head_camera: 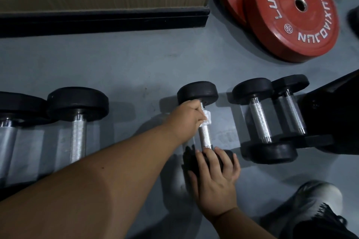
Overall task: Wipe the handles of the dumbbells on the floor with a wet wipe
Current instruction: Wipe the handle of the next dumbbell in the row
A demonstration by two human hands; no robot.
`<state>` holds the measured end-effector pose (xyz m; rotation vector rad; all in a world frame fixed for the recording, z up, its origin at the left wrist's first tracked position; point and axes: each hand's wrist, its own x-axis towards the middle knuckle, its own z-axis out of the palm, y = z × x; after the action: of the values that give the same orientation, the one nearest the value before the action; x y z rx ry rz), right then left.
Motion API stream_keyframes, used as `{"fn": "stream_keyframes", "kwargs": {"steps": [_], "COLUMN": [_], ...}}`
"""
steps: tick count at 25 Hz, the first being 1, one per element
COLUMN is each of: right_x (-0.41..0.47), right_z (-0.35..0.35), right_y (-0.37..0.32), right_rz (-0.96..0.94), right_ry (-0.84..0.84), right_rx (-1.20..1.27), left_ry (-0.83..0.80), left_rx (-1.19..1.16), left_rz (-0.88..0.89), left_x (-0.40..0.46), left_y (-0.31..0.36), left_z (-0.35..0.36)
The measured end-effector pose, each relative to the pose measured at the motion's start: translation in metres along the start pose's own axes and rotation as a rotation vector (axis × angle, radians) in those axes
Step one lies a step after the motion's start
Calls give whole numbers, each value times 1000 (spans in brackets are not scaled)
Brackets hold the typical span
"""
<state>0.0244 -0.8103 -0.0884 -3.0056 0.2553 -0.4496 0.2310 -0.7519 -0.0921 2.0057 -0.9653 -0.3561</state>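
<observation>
A small black dumbbell (198, 92) with a knurled chrome handle (205, 137) lies on the grey floor in the middle of the view. My left hand (187, 117) grips a white wet wipe (207, 117) wrapped round the far end of that handle, close to the far head. My right hand (215, 180) lies over the dumbbell's near head, fingers spread on it and curled over its top. Two more small dumbbells (260, 118) (293, 114) lie to the right. Two bigger dumbbells (78, 122) (7, 137) lie to the left.
Two red weight plates (291, 13) lean together at the back right. A wooden box with a black base (101, 19) runs along the back. Black equipment (334, 114) sits at the right edge, and a grey shoe (318, 200) at the bottom right.
</observation>
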Motion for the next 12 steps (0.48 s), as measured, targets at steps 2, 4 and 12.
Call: {"fn": "stream_keyframes", "kwargs": {"steps": [2,4,12], "right_x": [-1,-1,1], "right_z": [2,3,3], "right_y": [-1,-2,3], "right_rz": [0,-1,0], "right_ry": [3,7,25], "right_rx": [-5,-8,5], "left_ry": [-25,-103,-215], "left_rx": [25,36,73], "left_rz": [133,253,309], "left_x": [-9,-20,-25], "left_y": [-3,-4,3], "left_z": [-2,-2,2]}}
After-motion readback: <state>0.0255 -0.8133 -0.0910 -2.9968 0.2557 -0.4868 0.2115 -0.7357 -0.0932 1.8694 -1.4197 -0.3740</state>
